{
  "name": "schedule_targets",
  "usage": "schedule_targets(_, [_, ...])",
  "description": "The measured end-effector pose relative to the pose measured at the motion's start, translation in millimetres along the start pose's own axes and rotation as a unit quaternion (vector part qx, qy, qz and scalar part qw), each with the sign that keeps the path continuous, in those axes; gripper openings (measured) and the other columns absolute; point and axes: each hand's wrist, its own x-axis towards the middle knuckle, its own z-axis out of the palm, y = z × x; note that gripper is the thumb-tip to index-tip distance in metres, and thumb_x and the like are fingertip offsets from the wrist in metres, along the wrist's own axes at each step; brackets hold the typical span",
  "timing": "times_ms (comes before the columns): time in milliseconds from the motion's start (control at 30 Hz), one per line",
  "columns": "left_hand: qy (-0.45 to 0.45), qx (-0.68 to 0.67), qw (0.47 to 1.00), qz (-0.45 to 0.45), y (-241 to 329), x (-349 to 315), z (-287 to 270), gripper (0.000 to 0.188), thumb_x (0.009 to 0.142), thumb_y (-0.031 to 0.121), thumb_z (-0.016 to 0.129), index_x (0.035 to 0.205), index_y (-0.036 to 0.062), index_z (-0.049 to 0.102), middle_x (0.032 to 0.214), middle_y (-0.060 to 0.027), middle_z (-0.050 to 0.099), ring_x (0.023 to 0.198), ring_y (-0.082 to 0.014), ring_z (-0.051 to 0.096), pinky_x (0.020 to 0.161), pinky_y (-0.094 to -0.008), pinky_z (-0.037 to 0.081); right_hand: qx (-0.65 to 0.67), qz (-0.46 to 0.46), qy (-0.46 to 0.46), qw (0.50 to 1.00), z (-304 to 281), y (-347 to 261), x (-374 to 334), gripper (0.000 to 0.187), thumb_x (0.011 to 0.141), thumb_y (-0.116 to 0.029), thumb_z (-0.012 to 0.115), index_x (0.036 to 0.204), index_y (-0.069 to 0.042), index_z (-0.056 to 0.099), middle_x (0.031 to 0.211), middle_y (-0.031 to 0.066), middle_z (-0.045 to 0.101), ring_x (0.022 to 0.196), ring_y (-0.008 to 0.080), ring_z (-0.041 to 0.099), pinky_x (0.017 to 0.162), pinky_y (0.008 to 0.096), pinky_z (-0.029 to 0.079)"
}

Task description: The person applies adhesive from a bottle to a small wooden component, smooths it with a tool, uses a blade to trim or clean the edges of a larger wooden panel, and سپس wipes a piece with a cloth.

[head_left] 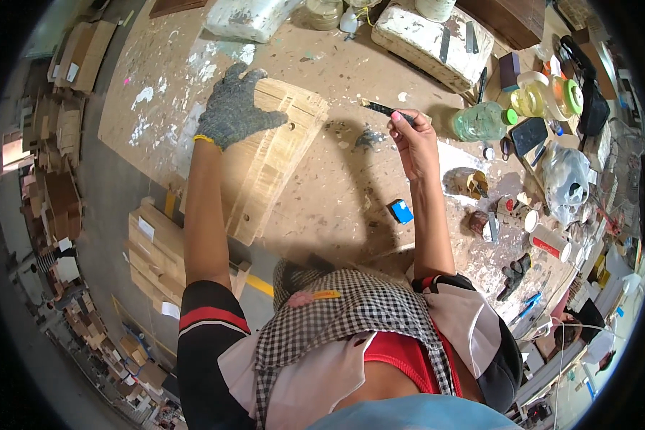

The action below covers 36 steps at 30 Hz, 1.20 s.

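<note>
My left hand (238,107), in a grey knit glove with a yellow cuff, lies on the far left part of a pale wooden panel (269,158). Its thumb is spread away from the fingers across the wood. Grooves and several small holes run along the panel. To the right, my bare right hand (414,140) pinches a slim black tool (380,108) with a pale tip, held apart from the panel and pointing left. Its exact kind cannot be made out. A small blue block (401,211) lies nearest to my right forearm.
The stained worktable (337,179) carries a green-capped jar (480,122), an open tin (469,183), paper cups (548,242) and a clear plastic bag (566,175) at right. A paint-spattered white block (431,43) stands at the back. Stacked boards (154,251) sit below left.
</note>
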Motion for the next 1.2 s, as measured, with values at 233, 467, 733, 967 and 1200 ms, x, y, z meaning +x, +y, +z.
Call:
schedule_targets(233, [0.041,-0.004,0.995,0.094,7,-17,13,0.098,0.065,0.066,0.082,0.139,0.0092,0.053,0.154,-0.0252,0.032,0.145,-0.0464,0.026,0.119,-0.0549,0.024,0.023,0.101,-0.044,0.994,17,29,38,0.012,0.094,-0.011,0.071,0.098,-0.003,0.064,0.080,0.0043,0.069,0.066,0.0075,0.060,0.062,0.0187,0.050])
schedule_targets(467, [0.130,0.075,0.983,0.105,41,-22,36,0.087,0.068,0.077,0.072,0.132,0.0181,0.063,0.154,-0.0162,0.037,0.144,-0.0539,0.019,0.113,-0.0719,0.012,0.008,0.094,-0.042,0.995,31,45,63,0.013,0.096,-0.011,0.068,0.103,-0.001,0.062,0.082,0.0051,0.069,0.069,0.0091,0.062,0.065,0.0202,0.052])
schedule_targets(733, [0.164,0.054,0.979,0.111,20,-31,38,0.071,0.070,0.061,0.080,0.123,0.0164,0.066,0.140,-0.0126,0.053,0.137,-0.0498,0.031,0.110,-0.0696,0.018,-0.013,0.138,-0.022,0.990,35,38,52,0.014,0.097,-0.009,0.066,0.104,0.003,0.061,0.092,0.0148,0.073,0.072,0.0138,0.068,0.065,0.0221,0.055])
schedule_targets(967, [0.159,0.034,0.980,0.115,21,-34,36,0.068,0.069,0.058,0.079,0.120,0.0147,0.069,0.134,-0.0100,0.059,0.137,-0.0482,0.032,0.110,-0.0699,0.017,-0.094,0.133,-0.088,0.983,38,49,48,0.021,0.100,-0.010,0.061,0.115,0.005,0.062,0.092,0.0124,0.074,0.073,0.0135,0.068,0.067,0.0250,0.056])
schedule_targets(1200, [0.150,0.034,0.981,0.122,23,-37,36,0.068,0.072,0.053,0.082,0.125,0.0138,0.063,0.136,-0.0114,0.057,0.138,-0.0504,0.031,0.113,-0.0680,0.017,-0.122,0.122,-0.092,0.981,45,56,51,0.020,0.100,-0.007,0.059,0.114,0.007,0.062,0.090,0.0124,0.073,0.071,0.0138,0.067,0.067,0.0267,0.055])
